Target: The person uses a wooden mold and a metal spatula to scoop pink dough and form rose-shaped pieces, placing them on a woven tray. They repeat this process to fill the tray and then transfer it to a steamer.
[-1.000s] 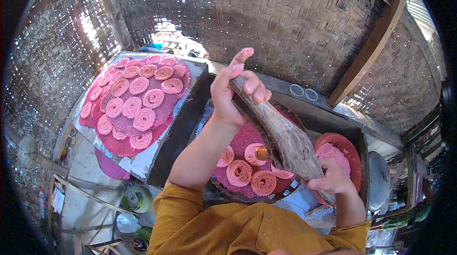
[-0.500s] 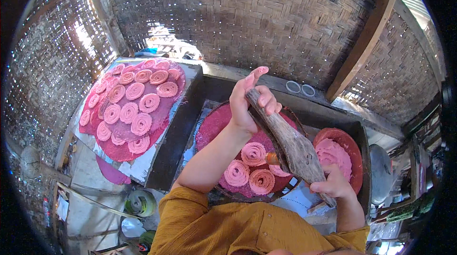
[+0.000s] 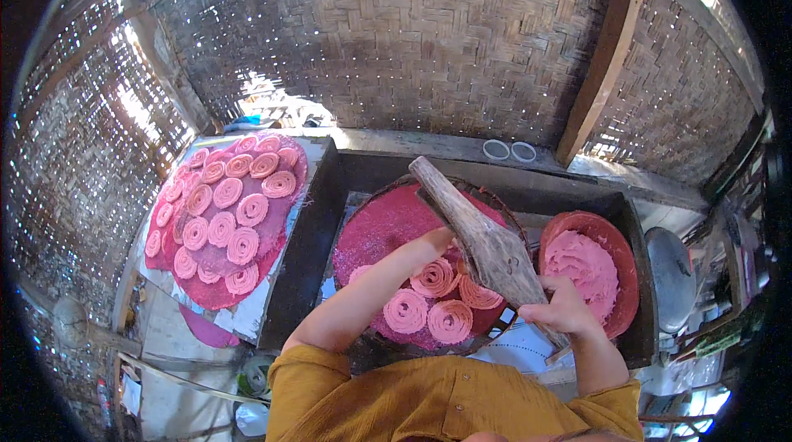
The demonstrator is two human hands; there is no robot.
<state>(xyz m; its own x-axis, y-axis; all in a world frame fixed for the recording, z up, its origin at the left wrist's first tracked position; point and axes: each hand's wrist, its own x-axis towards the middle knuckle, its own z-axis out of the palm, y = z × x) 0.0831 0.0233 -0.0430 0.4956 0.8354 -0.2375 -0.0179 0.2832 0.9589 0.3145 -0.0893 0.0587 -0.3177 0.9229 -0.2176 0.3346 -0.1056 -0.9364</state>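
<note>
A long weathered wooden tool (image 3: 487, 236), like a press with a second piece beneath it, slants over a round tray (image 3: 375, 236) lined with pink cloth. My right hand (image 3: 561, 310) is closed round its lower right end. Under the middle of the wood is my left hand (image 3: 441, 240); its fingers are hidden behind the tool, so their grip cannot be seen. Several pink dough spirals lie on the tray, among them one (image 3: 433, 277) just below my left hand. Next to the tool's right side, a reddish bowl (image 3: 629, 277) holds soft pink dough (image 3: 582, 273).
Left of the dark trough (image 3: 301, 277), another pink cloth (image 3: 219, 298) bears many dough spirals. Two white rings (image 3: 496, 150) rest on the ledge behind. A grey metal pot (image 3: 668, 277) stands right of the bowl. A woven wall (image 3: 396, 46) closes off the back.
My left hand has left the tool's upper end and moved down beneath its middle. The right hand keeps its hold. The view has shifted slightly.
</note>
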